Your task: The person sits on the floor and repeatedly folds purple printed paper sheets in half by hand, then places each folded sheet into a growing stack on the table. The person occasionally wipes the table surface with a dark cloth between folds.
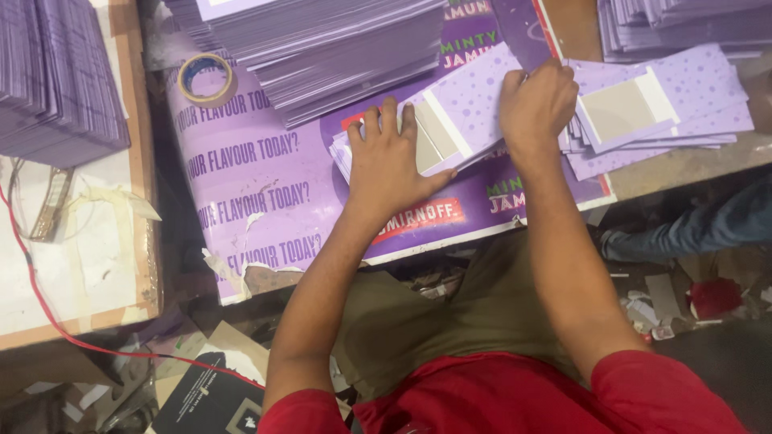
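Note:
My left hand (pixel 389 165) lies flat, fingers spread, on a small stack of purple dotted cardboard blanks (pixel 470 104) with grey inner faces. My right hand (pixel 537 104) is closed, its fingers pressing down on the top blank's upper right edge; whether it grips the blank I cannot tell. The blanks lie on a large purple printed board (pixel 265 193) serving as the work surface. Beside my right hand is another spread pile of the same purple blanks (pixel 667 112).
A roll of tape (pixel 207 78) sits on the board at upper left. Tall stacks of purple sheets stand at top centre (pixel 338 48), top left (pixel 56 80) and top right (pixel 683 24). A red cable (pixel 36 293) crosses a white table; scraps litter the floor.

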